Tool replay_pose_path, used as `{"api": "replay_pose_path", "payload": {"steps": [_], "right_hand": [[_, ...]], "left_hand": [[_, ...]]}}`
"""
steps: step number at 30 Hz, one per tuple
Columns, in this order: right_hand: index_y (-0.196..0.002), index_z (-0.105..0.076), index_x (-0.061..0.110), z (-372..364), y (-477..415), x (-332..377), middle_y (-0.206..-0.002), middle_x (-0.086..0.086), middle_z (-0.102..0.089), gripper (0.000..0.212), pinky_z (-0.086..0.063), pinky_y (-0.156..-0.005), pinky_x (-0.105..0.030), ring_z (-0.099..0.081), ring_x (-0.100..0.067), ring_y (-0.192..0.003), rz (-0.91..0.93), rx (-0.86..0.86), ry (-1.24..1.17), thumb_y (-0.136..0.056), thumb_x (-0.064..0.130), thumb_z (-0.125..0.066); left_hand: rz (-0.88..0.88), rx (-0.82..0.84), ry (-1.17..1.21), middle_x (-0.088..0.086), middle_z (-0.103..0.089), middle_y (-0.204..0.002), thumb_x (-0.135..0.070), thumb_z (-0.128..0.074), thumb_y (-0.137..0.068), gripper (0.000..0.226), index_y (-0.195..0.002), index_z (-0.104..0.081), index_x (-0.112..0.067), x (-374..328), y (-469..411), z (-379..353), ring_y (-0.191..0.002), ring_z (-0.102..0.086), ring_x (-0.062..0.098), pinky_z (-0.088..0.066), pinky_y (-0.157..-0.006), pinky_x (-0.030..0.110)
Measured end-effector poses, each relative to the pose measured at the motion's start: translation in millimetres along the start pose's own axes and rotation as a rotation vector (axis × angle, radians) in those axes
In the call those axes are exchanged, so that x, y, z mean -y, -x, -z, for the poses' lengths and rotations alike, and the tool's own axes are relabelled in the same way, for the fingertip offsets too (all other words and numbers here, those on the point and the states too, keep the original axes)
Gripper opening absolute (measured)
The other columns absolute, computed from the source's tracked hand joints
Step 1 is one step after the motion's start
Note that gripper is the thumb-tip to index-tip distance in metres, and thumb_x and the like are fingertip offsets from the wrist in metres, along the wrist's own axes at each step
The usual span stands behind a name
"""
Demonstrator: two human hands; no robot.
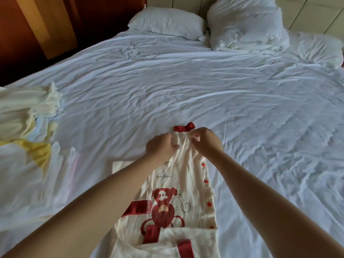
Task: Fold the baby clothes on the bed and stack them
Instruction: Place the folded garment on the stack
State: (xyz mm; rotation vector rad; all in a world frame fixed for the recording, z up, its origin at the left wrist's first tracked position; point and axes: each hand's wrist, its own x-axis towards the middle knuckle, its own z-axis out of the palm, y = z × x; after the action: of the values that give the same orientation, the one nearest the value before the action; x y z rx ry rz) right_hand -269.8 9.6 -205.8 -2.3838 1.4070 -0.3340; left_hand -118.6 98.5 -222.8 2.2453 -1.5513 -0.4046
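Observation:
A cream baby romper (178, 183) with red trim, red snap buttons and a red monkey print lies lengthwise on the white bed sheet (186, 81) in front of me. Its far end carries a red cuff (184, 127). My left hand (161, 147) and my right hand (206, 141) both pinch the cream cloth just below that cuff, fingers curled, close together. The sleeves with red cuffs are folded across the body near the bottom edge of the view.
A loose pile of pale yellow, white and light blue baby clothes (28, 116) lies at the left. White pillows (167, 22) and a bunched duvet (245, 25) sit at the headboard. A wooden wall panel (37, 25) stands beyond the bed's left edge.

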Motion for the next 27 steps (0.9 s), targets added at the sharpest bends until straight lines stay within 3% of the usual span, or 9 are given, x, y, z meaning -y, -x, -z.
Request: {"api": "replay_pose_path", "payload": {"steps": [4,8,10,12,14,16,19,23,27], "right_hand": [[-0.136,-0.048,0.038,-16.0,-29.9,-12.9,-0.133,0.002,-0.054,0.055,-0.047,-0.085,-0.034,-0.05,-0.019,-0.12,-0.075,0.038,-0.034,-0.086,0.016,-0.048],[-0.147,-0.032,0.035,-32.5,-44.1,-19.8,-0.137,0.001,-0.051,0.075,-0.043,-0.096,-0.036,-0.043,-0.021,-0.127,-0.174,0.015,-0.139,-0.078,0.008,-0.046],[-0.145,-0.034,0.035,-36.5,-48.5,-23.1,-0.124,0.0,-0.057,0.076,-0.051,-0.088,-0.038,-0.053,-0.022,-0.115,-0.241,0.006,-0.261,-0.075,0.009,-0.047],[-0.131,-0.053,0.03,-34.3,-50.4,-24.0,-0.101,0.002,-0.066,0.062,-0.057,-0.062,-0.035,-0.066,-0.022,-0.088,-0.266,0.01,-0.404,-0.074,0.007,-0.048],[-0.106,-0.067,0.023,-25.0,-46.6,-21.7,-0.081,0.003,-0.068,0.04,-0.046,-0.041,-0.024,-0.064,-0.018,-0.056,-0.239,-0.002,-0.463,-0.076,0.003,-0.049],[-0.094,-0.07,0.019,-14.2,-39.6,-21.1,-0.08,0.003,-0.068,0.026,-0.044,-0.049,-0.02,-0.064,-0.015,-0.061,-0.188,-0.051,-0.478,-0.079,0.004,-0.054],[-0.098,-0.07,0.017,9.4,-22.6,-21.0,-0.09,0.003,-0.068,0.018,-0.043,-0.068,-0.022,-0.062,-0.012,-0.081,-0.113,-0.132,-0.489,-0.082,0.009,-0.065],[-0.086,-0.062,0.026,46.2,13.6,-16.0,-0.082,0.015,-0.064,0.018,-0.052,-0.073,-0.026,-0.066,-0.013,-0.082,0.04,-0.116,-0.472,-0.082,0.009,-0.068],[-0.086,-0.063,0.031,63.5,58.3,-17.3,-0.087,0.016,-0.065,0.016,-0.054,-0.073,-0.032,-0.065,-0.009,-0.084,0.229,-0.087,-0.188,-0.083,0.016,-0.063]], "left_hand": [[-0.011,-0.031,0.04,-0.002,-0.061,-0.092,-0.033,-0.069,-0.084,0.02,-0.086,-0.054,-0.019,1.5,-17.9,-19.6,-0.088,-0.061,0.022,-0.047,-0.069,0.034],[0.023,0.062,0.214,-0.007,-0.057,-0.101,-0.032,-0.073,-0.081,0.067,-0.138,-0.04,-0.023,10.3,-28.8,-25.5,-0.094,-0.06,0.02,-0.049,-0.082,0.036],[0.062,0.083,0.274,-0.011,-0.056,-0.095,-0.032,-0.074,-0.08,0.059,-0.131,-0.046,-0.024,12.5,-33.2,-27.3,-0.092,-0.061,0.018,-0.048,-0.081,0.033],[0.097,0.078,0.319,-0.015,-0.058,-0.09,-0.032,-0.073,-0.08,0.04,-0.115,-0.056,-0.024,14.2,-36.1,-28.5,-0.091,-0.062,0.014,-0.045,-0.078,0.029],[0.122,0.078,0.368,-0.014,-0.063,-0.086,-0.031,-0.073,-0.081,0.023,-0.1,-0.064,-0.023,14.5,-37.4,-27.0,-0.087,-0.064,0.015,-0.047,-0.076,0.029],[0.13,0.068,0.456,-0.01,-0.063,-0.072,-0.028,-0.073,-0.082,0.011,-0.082,-0.063,-0.023,13.7,-35.9,-22.3,-0.074,-0.065,0.02,-0.047,-0.069,0.028],[0.122,-0.003,0.55,-0.009,-0.061,-0.066,-0.027,-0.073,-0.083,0.017,-0.075,-0.058,-0.026,7.9,-24.4,-8.5,-0.06,-0.058,0.012,-0.044,-0.064,0.026],[-0.021,-0.079,0.45,-0.015,-0.065,-0.08,-0.028,-0.073,-0.085,0.014,-0.08,-0.061,-0.024,-1.7,8.4,13.0,-0.08,-0.063,0.006,-0.045,-0.07,0.024],[-0.213,-0.104,0.261,-0.017,-0.068,-0.093,-0.029,-0.073,-0.086,0.011,-0.089,-0.07,-0.019,-6.4,51.7,28.2,-0.09,-0.06,0.001,-0.047,-0.078,0.024]]}}
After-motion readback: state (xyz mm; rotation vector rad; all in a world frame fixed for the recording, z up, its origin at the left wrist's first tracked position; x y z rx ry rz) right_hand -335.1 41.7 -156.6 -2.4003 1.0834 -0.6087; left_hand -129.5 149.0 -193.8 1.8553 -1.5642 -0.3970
